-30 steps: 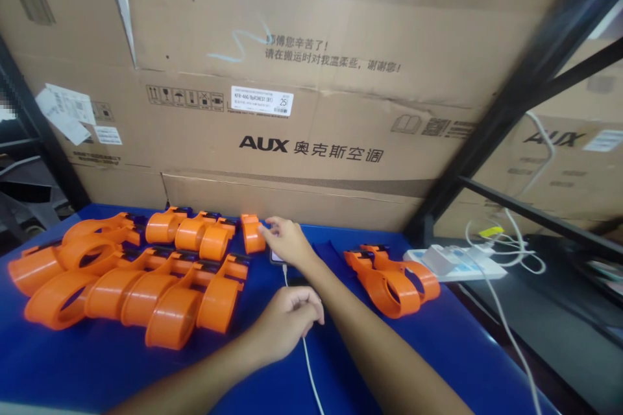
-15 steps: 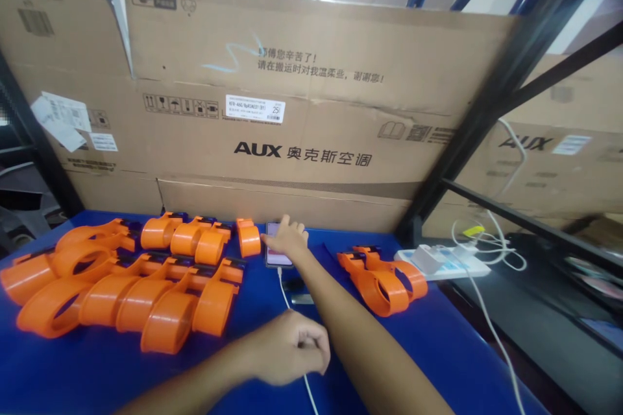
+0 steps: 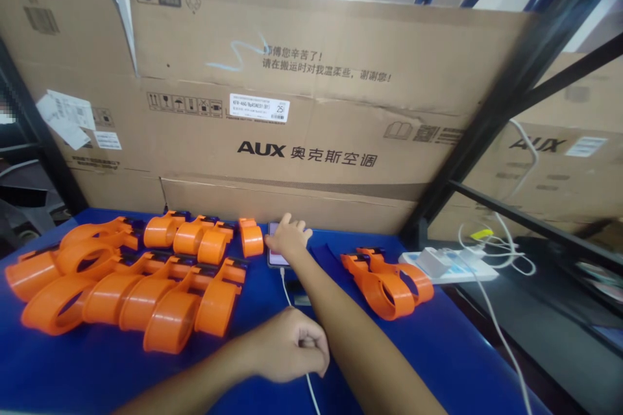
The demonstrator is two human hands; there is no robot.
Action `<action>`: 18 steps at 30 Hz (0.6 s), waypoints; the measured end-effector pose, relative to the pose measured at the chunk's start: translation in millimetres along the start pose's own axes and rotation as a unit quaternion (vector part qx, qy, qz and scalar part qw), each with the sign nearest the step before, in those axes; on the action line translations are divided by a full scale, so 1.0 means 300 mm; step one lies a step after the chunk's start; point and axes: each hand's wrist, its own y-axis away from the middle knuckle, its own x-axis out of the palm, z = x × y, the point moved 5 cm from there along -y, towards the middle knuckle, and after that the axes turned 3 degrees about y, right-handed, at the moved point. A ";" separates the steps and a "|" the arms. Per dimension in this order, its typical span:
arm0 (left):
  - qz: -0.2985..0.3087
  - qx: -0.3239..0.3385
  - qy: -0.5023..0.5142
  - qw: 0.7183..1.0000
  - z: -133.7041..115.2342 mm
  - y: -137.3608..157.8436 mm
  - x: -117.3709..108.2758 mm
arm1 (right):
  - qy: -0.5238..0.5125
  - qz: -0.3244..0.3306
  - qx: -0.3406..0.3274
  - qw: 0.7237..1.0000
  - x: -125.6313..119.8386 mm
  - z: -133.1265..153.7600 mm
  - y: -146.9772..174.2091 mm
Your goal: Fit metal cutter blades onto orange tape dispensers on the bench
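Held out over the phone [image 3: 276, 260] with the right hand [image 3: 291, 238], fingers spread and grasping nothing visible, thumb close to the small orange piece [image 3: 252, 243] on the left. Hard to tell pressing from hovering, with the phone partly covered. Nearer the body with the left hand [image 3: 287, 347]: clenched in a loose fist, back upward, beside the right forearm [image 3: 335, 318], with nothing to be seen inside.

Seemingly busy with the phone, judging by the pose; calling next for a light fingertip, a steady wrist and no tug on the white cable [image 3: 283, 282]. Extended almost straight from lower right with the right arm, slanted in from lower left with the left.

Farther out, on the blue tabletop [image 3: 452, 350]: to the left, a close cluster of orange pieces [image 3: 214, 305]; to the right, two overlapping orange rings [image 3: 403, 301] near the power strip [image 3: 479, 272]; behind, upright cardboard [image 3: 311, 110].
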 end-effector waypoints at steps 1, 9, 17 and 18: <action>0.000 -0.001 0.001 1.000 0.001 0.000 -0.001 | 0.002 0.003 0.000 1.000 -0.001 0.001 -0.001; 0.002 -0.005 -0.008 1.000 0.002 -0.004 -0.001 | 0.024 0.025 -0.014 0.999 -0.018 0.001 0.006; -0.002 0.012 -0.041 0.999 -0.002 0.001 0.007 | 0.021 0.020 -0.087 0.996 -0.005 -0.032 0.063; -0.004 0.014 -0.049 0.999 -0.003 0.002 0.005 | 0.023 0.016 -0.092 0.995 -0.002 -0.035 0.068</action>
